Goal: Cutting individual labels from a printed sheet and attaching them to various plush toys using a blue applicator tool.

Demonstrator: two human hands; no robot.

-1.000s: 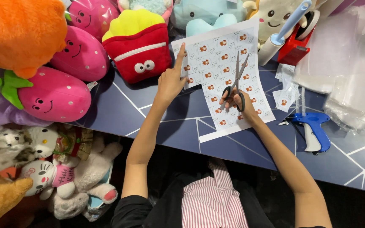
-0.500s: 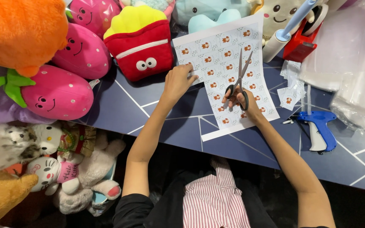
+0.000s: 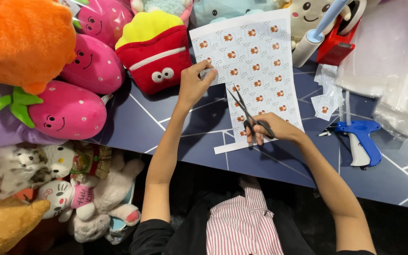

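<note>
A white sheet of small printed labels (image 3: 256, 61) lies on the dark blue table (image 3: 175, 137). My left hand (image 3: 195, 84) pinches the sheet's left edge between thumb and fingers. My right hand (image 3: 272, 132) grips black-handled scissors (image 3: 246, 113), blades apart and pointing up-left across the lower part of the sheet. A few cut-off labels (image 3: 326, 104) lie to the right of the sheet.
Plush toys crowd the left: a red fries-shaped one (image 3: 156, 52), pink strawberries (image 3: 67, 111), an orange one (image 3: 22, 42). A blue tagging gun (image 3: 360, 139), a red tape dispenser (image 3: 338, 40), a lint roller (image 3: 315, 38) and clear plastic bags (image 3: 397, 71) lie at right.
My left hand has shifted from lying flat on the sheet's left side to pinching its edge. The scissors moved lower-left on the sheet with blades apart.
</note>
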